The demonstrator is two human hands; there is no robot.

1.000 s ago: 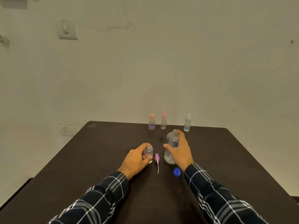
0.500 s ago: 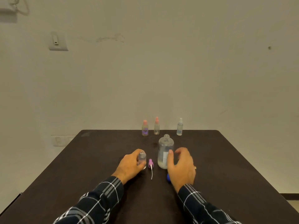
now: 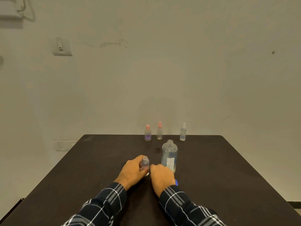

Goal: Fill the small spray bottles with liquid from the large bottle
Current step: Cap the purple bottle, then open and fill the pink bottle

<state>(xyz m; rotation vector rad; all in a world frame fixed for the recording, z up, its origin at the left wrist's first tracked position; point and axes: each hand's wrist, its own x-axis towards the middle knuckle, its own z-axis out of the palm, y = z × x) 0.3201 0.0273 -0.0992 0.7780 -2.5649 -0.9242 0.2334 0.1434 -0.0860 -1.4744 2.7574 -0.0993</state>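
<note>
The large clear bottle (image 3: 169,156) stands uncapped at the middle of the dark table (image 3: 97,160), partly filled with clear liquid. Just left of it my left hand (image 3: 131,172) is wrapped around a small uncapped bottle (image 3: 145,165) that stands upright on the table. My right hand (image 3: 162,176) lies palm down between the two bottles, fingers curled onto the table; the purple spray head that lay there is hidden under it. The blue cap (image 3: 176,182) peeks out beside my right wrist.
Three small capped spray bottles stand in a row at the table's far edge: two with pink tops (image 3: 147,133) (image 3: 159,131) and one with a white top (image 3: 183,132). A plain wall rises right behind them.
My right hand let go of the large bottle, drew back, then slid left onto the spot where the purple spray head lay. My left hand kept its hold on the small bottle.
</note>
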